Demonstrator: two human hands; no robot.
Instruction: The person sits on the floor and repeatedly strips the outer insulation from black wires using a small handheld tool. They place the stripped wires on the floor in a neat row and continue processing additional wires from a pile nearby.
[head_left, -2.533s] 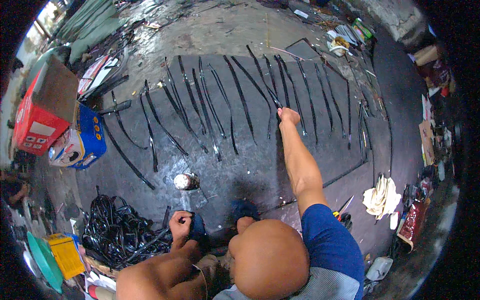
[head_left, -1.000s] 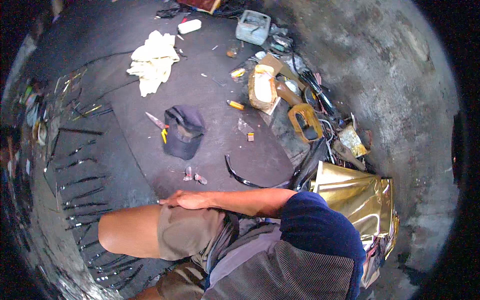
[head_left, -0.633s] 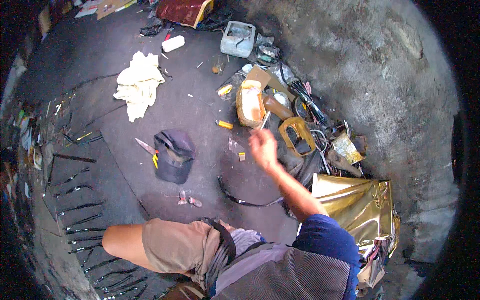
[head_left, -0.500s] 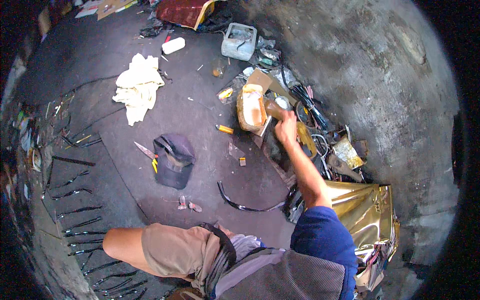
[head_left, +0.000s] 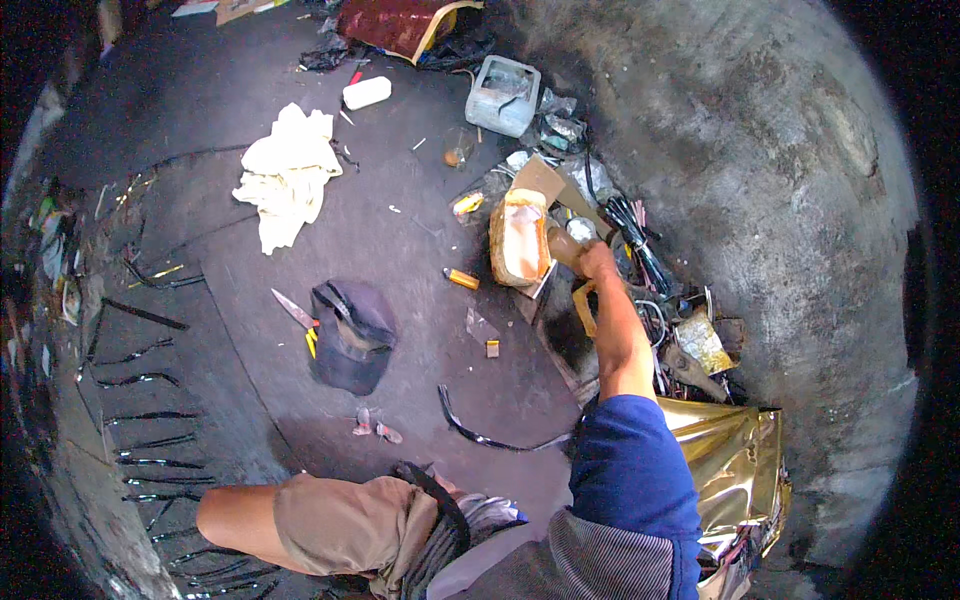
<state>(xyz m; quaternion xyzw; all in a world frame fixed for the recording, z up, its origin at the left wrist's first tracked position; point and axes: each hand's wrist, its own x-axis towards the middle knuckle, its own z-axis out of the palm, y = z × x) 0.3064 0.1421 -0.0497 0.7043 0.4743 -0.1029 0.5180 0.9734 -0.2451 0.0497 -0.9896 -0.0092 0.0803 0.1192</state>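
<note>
My right hand (head_left: 598,262) reaches into the clutter at the right, with its fingers curled at the end of a brownish, see-through bottle-like thing (head_left: 566,247); its exact kind is hard to make out. Left of that stands a cut-open container (head_left: 521,238) with an orange-stained rim and a pale inside. A flat cardboard piece (head_left: 537,180) lies just beyond them. Below the wrist, a yellowish loop-shaped piece (head_left: 584,308) shows in part. My left hand is out of sight.
A dark cap (head_left: 352,335) lies by a knife (head_left: 293,308), with a cream cloth (head_left: 290,175) farther off. An orange lighter (head_left: 461,278) is near the container. Bundled black strips (head_left: 640,245), a grey cut-open jug (head_left: 503,95) and gold foil sheeting (head_left: 735,465) line the right side.
The whole view has shifted, so things on the floor appear lower and slightly right. My right hand has moved a little farther away, staying at the brownish thing.
</note>
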